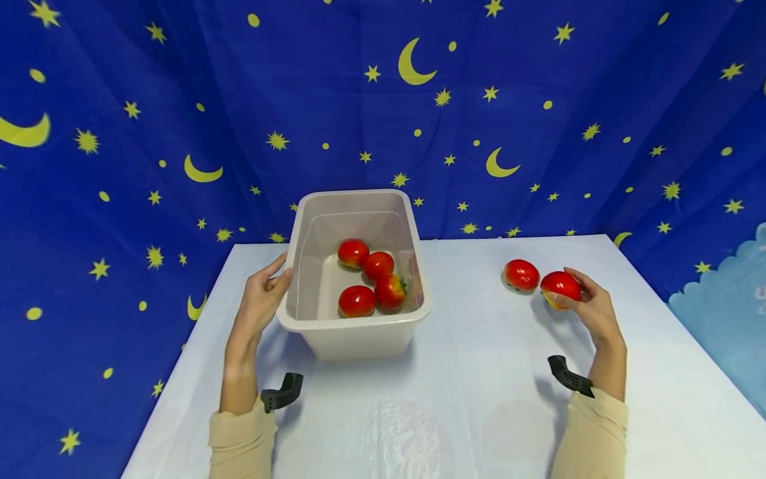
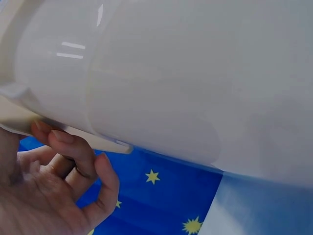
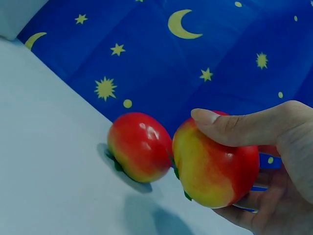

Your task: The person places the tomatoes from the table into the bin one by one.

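My right hand holds a red and yellow tomato, thumb on top and fingers underneath. Close beside it on the table lies another tomato, also seen in the right wrist view as a tomato with green leaves at its lower side. A pale grey plastic bin stands left of the middle, with several tomatoes on its floor. At the bin's left rim, my left hand grips the edge between thumb and fingers. The left wrist view shows curled fingers under the rim.
The white table ends at the back against a blue curtain with yellow stars and moons. A light-blue panel with a scalloped edge hangs at the right. Black wrist mounts sit on both forearms.
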Demonstrator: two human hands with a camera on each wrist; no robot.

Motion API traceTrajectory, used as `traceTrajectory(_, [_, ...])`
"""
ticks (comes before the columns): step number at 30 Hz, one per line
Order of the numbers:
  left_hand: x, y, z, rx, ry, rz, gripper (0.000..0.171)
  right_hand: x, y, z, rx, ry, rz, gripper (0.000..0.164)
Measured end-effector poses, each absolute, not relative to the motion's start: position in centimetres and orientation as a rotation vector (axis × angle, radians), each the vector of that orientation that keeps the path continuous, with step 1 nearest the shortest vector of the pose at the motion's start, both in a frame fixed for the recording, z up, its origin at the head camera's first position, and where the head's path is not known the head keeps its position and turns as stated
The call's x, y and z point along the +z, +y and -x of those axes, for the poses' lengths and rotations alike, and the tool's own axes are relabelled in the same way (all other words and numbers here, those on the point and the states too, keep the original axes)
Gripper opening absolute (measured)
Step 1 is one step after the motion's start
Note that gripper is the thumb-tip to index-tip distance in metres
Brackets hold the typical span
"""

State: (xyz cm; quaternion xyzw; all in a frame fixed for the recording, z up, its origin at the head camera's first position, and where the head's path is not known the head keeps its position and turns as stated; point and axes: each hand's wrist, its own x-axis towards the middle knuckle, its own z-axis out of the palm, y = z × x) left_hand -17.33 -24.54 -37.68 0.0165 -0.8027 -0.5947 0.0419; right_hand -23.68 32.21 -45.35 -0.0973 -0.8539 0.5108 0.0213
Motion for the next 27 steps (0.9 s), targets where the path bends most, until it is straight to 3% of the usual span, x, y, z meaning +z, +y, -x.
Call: traceTrajectory(27, [-37.9,-24.4,17.5,-1.818,-2.416,-0.011,0.052,-43.9,25.6,25.7,1.639,-2.648,-0.029,0.075])
